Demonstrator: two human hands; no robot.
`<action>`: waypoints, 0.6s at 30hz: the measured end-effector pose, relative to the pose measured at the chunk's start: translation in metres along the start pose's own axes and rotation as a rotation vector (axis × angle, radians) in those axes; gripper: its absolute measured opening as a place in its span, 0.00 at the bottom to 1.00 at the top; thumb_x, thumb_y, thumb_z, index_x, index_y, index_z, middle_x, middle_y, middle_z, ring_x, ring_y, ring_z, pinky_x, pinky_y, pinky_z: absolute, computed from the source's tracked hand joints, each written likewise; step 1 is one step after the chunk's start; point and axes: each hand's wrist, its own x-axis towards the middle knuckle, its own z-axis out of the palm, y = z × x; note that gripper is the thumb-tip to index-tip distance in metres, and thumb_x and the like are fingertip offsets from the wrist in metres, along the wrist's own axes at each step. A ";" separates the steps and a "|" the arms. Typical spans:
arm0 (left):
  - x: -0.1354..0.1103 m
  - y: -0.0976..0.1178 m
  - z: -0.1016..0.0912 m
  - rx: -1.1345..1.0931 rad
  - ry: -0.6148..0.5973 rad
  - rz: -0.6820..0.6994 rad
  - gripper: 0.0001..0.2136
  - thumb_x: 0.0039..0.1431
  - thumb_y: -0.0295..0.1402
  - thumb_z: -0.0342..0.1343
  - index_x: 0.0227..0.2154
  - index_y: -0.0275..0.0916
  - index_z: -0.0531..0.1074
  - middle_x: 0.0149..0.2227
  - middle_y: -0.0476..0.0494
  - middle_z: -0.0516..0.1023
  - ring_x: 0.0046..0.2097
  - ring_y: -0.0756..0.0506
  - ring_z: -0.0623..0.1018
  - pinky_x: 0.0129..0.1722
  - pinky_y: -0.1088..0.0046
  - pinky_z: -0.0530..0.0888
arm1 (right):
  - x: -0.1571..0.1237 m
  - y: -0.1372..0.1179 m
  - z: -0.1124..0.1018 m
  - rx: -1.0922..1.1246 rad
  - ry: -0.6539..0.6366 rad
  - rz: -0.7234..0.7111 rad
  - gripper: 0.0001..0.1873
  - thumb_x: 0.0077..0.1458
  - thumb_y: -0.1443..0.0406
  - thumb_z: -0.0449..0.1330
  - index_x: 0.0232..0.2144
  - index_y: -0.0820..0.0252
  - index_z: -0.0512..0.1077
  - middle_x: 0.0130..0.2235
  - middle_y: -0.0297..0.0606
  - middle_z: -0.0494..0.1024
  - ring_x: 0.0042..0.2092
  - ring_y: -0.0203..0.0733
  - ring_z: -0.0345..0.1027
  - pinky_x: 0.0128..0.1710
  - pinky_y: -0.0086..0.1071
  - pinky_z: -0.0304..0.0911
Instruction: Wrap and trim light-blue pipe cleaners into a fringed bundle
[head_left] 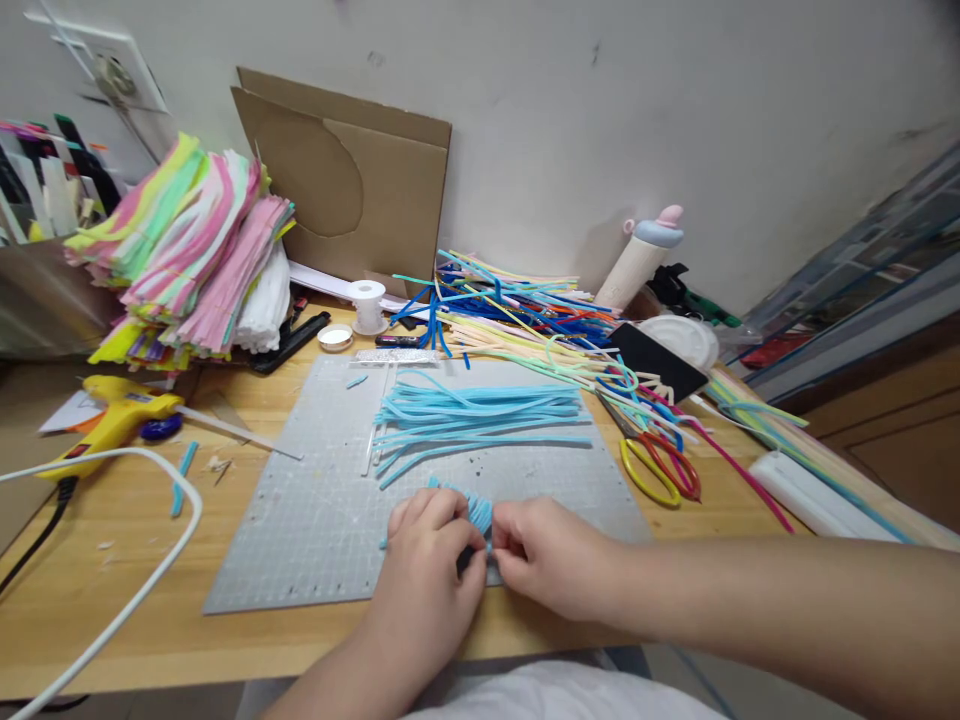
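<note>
My left hand (424, 565) and my right hand (551, 555) meet at the front edge of a grey cutting mat (315, 520). Both are closed on a small folded bundle of light blue pipe cleaner (471, 503) held between them. The fingertips pinch it from either side, and part of the bundle is hidden under my fingers. Just behind them on the mat lies a loose sheaf of long light blue pipe cleaners (480, 415).
A yellow glue gun (120, 420) with a white cable lies at the left. Stacked pastel pipe cleaners (195, 260) and cardboard (360, 190) stand behind. Mixed coloured pipe cleaners (525, 320), scissors (660, 465), a black phone (660, 360) and a bottle (641, 260) crowd the right.
</note>
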 end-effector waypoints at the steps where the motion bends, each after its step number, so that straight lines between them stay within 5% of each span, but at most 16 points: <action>1: 0.000 0.000 0.000 -0.009 -0.006 -0.009 0.06 0.47 0.22 0.56 0.23 0.40 0.71 0.32 0.46 0.70 0.38 0.43 0.69 0.37 0.62 0.64 | -0.001 0.002 -0.001 -0.144 0.004 -0.109 0.03 0.48 0.69 0.54 0.25 0.62 0.67 0.23 0.34 0.72 0.23 0.33 0.59 0.21 0.26 0.44; 6: 0.002 0.000 0.000 -0.028 -0.054 -0.049 0.07 0.45 0.20 0.56 0.21 0.40 0.70 0.30 0.48 0.69 0.37 0.43 0.68 0.36 0.63 0.63 | 0.000 0.008 -0.015 -0.712 -0.070 -0.730 0.12 0.57 0.72 0.45 0.33 0.65 0.69 0.26 0.44 0.75 0.24 0.39 0.62 0.22 0.31 0.43; 9: 0.003 0.001 0.000 -0.021 -0.065 -0.065 0.07 0.45 0.20 0.57 0.20 0.39 0.69 0.30 0.48 0.69 0.37 0.44 0.68 0.37 0.63 0.63 | 0.001 0.007 -0.021 -0.735 -0.104 -0.804 0.13 0.58 0.72 0.45 0.32 0.64 0.69 0.26 0.46 0.75 0.25 0.40 0.65 0.23 0.31 0.48; 11: 0.003 0.001 0.000 -0.010 -0.058 -0.059 0.07 0.46 0.20 0.56 0.21 0.39 0.69 0.30 0.48 0.69 0.37 0.43 0.68 0.37 0.63 0.62 | 0.001 0.003 -0.021 -0.585 -0.109 -0.615 0.09 0.56 0.70 0.48 0.32 0.62 0.69 0.28 0.44 0.76 0.26 0.40 0.66 0.24 0.30 0.51; 13: 0.002 0.001 0.000 -0.006 -0.051 -0.040 0.07 0.47 0.21 0.56 0.21 0.39 0.69 0.31 0.47 0.69 0.38 0.43 0.68 0.37 0.63 0.62 | 0.002 -0.002 -0.019 -0.291 -0.134 -0.241 0.06 0.53 0.67 0.51 0.30 0.60 0.68 0.25 0.39 0.75 0.23 0.38 0.66 0.22 0.28 0.53; 16: 0.001 0.002 0.000 -0.010 -0.038 -0.017 0.06 0.48 0.21 0.56 0.22 0.39 0.70 0.32 0.47 0.69 0.39 0.43 0.68 0.38 0.63 0.61 | 0.006 -0.009 -0.016 0.303 -0.334 0.314 0.08 0.53 0.67 0.46 0.27 0.60 0.65 0.15 0.29 0.66 0.14 0.34 0.60 0.15 0.26 0.53; 18: 0.000 0.002 0.000 -0.012 -0.029 -0.006 0.06 0.48 0.21 0.57 0.22 0.39 0.70 0.32 0.47 0.69 0.39 0.43 0.67 0.38 0.63 0.61 | 0.009 -0.011 -0.015 0.634 -0.471 0.508 0.11 0.53 0.69 0.43 0.25 0.60 0.64 0.12 0.28 0.63 0.11 0.34 0.58 0.12 0.24 0.53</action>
